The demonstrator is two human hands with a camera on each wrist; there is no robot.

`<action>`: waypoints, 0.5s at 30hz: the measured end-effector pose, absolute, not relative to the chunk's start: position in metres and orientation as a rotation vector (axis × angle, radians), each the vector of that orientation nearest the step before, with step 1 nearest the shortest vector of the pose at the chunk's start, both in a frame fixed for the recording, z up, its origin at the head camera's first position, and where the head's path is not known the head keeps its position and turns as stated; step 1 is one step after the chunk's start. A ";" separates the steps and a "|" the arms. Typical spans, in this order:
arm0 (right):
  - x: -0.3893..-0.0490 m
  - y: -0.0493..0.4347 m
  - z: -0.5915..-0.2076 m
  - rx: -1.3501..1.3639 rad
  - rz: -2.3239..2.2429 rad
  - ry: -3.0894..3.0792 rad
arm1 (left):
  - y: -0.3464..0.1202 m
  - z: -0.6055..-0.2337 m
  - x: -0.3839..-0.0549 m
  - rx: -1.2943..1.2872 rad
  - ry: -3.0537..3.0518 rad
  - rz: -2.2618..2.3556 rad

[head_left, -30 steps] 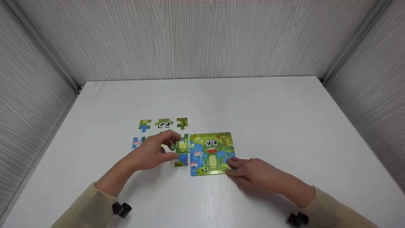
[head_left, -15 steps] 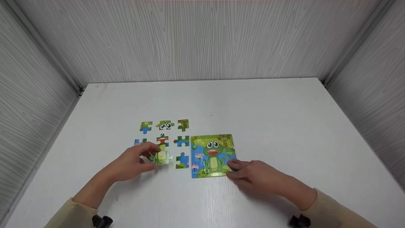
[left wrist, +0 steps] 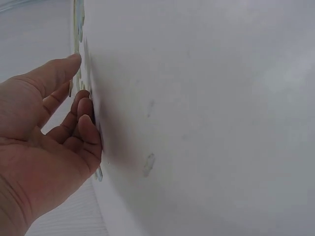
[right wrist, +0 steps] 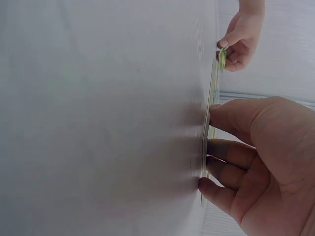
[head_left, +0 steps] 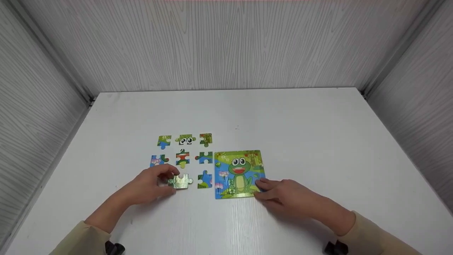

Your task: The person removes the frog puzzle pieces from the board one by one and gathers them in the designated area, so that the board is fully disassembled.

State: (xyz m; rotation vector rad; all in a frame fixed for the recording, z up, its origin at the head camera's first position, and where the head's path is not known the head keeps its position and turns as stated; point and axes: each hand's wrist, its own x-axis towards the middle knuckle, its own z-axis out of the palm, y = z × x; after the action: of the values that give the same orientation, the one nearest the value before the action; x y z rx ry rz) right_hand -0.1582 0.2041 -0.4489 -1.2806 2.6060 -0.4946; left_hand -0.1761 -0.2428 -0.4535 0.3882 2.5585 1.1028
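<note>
My left hand (head_left: 150,186) pinches a frog-body puzzle piece (head_left: 182,181), tilted and shiny with glare, between thumb and fingers at its left side. Below the red-mouth piece (head_left: 182,158) and left of a blue-green corner piece (head_left: 205,180), the held piece stays apart from both. In the right wrist view, the piece's green edge (right wrist: 222,59) shows at the fingertips of the left hand. The square frog puzzle board (head_left: 240,173) lies flat to the right of the pieces. My right hand (head_left: 288,198) holds that board at its lower right, thumb and fingers at its edge.
Loose pieces lie in spaced rows: a green-blue corner (head_left: 164,141), the eyes piece (head_left: 185,140), a tree piece (head_left: 206,139), a mid-right piece (head_left: 204,157) and a lily piece (head_left: 156,160) partly behind the left hand. Woodgrain walls (head_left: 226,46) enclose the white table (head_left: 300,120).
My left hand has carried the frog-body piece leftward, away from the board, to the bottom-row gap, and tilted it. My right hand stays on the board.
</note>
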 end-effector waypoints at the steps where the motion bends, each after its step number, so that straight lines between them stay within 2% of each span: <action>1: -0.158 0.204 -0.449 -1.281 -0.496 2.603 | -0.242 -0.455 -0.176 0.385 2.560 1.103; 15: -0.160 0.205 -0.451 -1.308 -0.465 2.609 | -0.238 -0.457 -0.180 0.334 2.585 1.080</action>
State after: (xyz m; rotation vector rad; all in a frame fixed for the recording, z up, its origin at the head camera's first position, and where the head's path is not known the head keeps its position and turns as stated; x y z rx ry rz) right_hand -0.1599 0.2046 -0.4513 -1.3077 2.6091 -0.4648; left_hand -0.1798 -0.2381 -0.4574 0.3343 2.5848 1.0795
